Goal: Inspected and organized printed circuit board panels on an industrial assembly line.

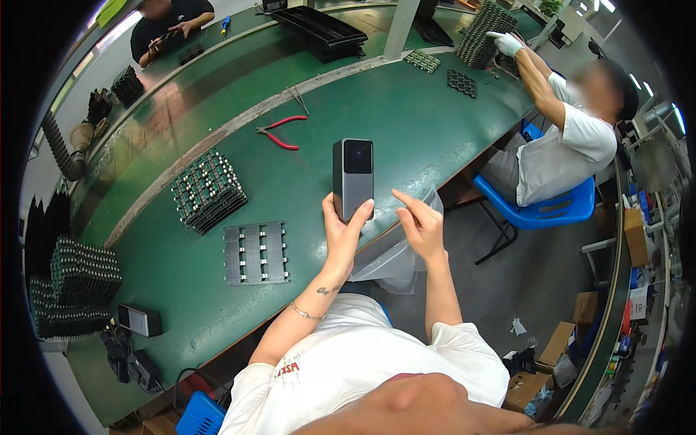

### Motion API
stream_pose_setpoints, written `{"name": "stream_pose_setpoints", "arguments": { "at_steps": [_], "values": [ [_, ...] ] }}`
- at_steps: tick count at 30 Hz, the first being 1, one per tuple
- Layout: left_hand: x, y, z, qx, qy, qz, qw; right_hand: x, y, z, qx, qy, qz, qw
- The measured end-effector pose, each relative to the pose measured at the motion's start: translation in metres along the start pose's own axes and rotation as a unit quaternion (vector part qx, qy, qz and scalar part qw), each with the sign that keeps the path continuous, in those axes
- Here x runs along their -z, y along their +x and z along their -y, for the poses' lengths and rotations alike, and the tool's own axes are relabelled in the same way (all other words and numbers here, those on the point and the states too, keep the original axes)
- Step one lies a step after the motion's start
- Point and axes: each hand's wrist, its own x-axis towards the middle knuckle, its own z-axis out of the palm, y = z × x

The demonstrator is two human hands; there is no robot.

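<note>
My left hand (344, 228) is closed around the lower part of a grey, box-shaped device (354, 185) with a glossy black panel at its upper end, possibly a power bank. The device is held upright over the near edge of the green table. To its right, my right hand (423, 228) is empty, its fingers apart and the index finger stretched toward the device without touching it. Below the hands, a clear plastic bag (395, 257) hangs at the table edge. Left of my left forearm lies a flat grey slotted tray (255, 253) with metal tabs.
Red-handled pliers (284, 133) lie beyond the device on the green table (304, 174). Stacked trays (209, 192) stand left, with more stacks (76, 283) farther left. Another grey device (139, 320) sits near black adapters (130, 359). A co-worker (565, 138) sits right on a blue chair (540, 206).
</note>
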Motion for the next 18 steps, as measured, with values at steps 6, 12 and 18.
{"name": "stream_pose_setpoints", "arguments": {
  "at_steps": [6,12,18],
  "values": [
    [-0.022,0.016,0.008,-0.015,0.021,-0.027,0.999,0.019,-0.024,-0.013,0.036,-0.024,-0.067,0.997],
    [-0.041,0.043,0.022,-0.078,0.134,-0.071,0.985,0.031,-0.050,-0.016,0.043,-0.046,-0.079,0.995],
    [-0.047,0.051,0.026,-0.088,0.192,-0.102,0.972,0.033,-0.062,-0.019,0.050,-0.035,-0.102,0.993]
  ]
}}
